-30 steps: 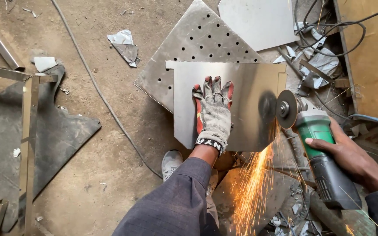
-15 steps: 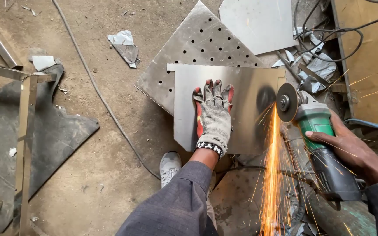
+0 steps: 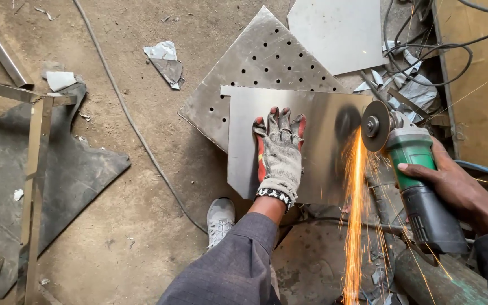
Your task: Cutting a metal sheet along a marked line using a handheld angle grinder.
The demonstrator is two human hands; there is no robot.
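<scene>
1. Down on the floor (image 3: 114, 186), the sheet (image 3: 306, 141) lies flat on top of a perforated plate (image 3: 255, 62), its right edge sticking out over the scrap.
2. Left hand (image 3: 279, 155), gloved, presses palm-down on the sheet's middle with fingers spread wide: no closed grip, just weight pinning it.
3. Right hand (image 3: 453, 186) is bare and wraps firmly round the body of the grinder (image 3: 419, 181), grip clenched on the green and black housing.
4. Disc (image 3: 375, 125) bites at the sheet's right edge, near the upper corner, and sparks (image 3: 356, 226) stream straight down toward the person.
5. Progress, as I read it: the cut or trim sits near the top of that right edge, so most of the edge below looks unworked. Glare and sparks hide the metal there, so I cannot tell how deep the disc has gone.
6. No offcut shows beside the edge; nothing has come away that I can see.
7. Elsewhere: a shoe (image 3: 220, 217) stands just below the sheet, a cable (image 3: 136, 130) snakes across the dirt, a plain plate (image 3: 340, 34) lies up top, and a tangle of wires (image 3: 425, 51) sits beyond the grinder.
</scene>
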